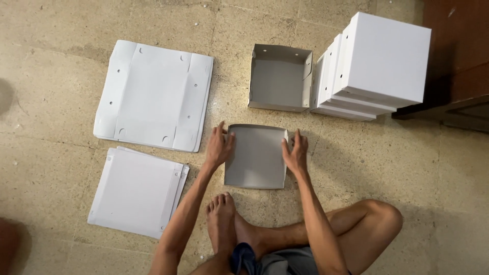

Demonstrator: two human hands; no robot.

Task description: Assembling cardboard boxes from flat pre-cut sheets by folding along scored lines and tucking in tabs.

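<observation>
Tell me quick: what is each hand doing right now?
Left hand: open, pressed on the left flap of the grey cardboard tray.
Right hand: open, pressed on its right flap.

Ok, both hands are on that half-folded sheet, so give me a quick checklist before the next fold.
1. Left hand on the left flap of the half-folded sheet: ok, pressed against that edge.
2. Right hand on the right flap: ok, against the right edge.
3. Both side flaps raised evenly: cannot tell from above.
4. Sheet flat on the floor: ok.
5. Folded open tray apart from the sheet: ok, a gap shows between them.
6. Supply at hand: ok, two flat stacks lie on the left; finished boxes are stacked on the right.
</observation>
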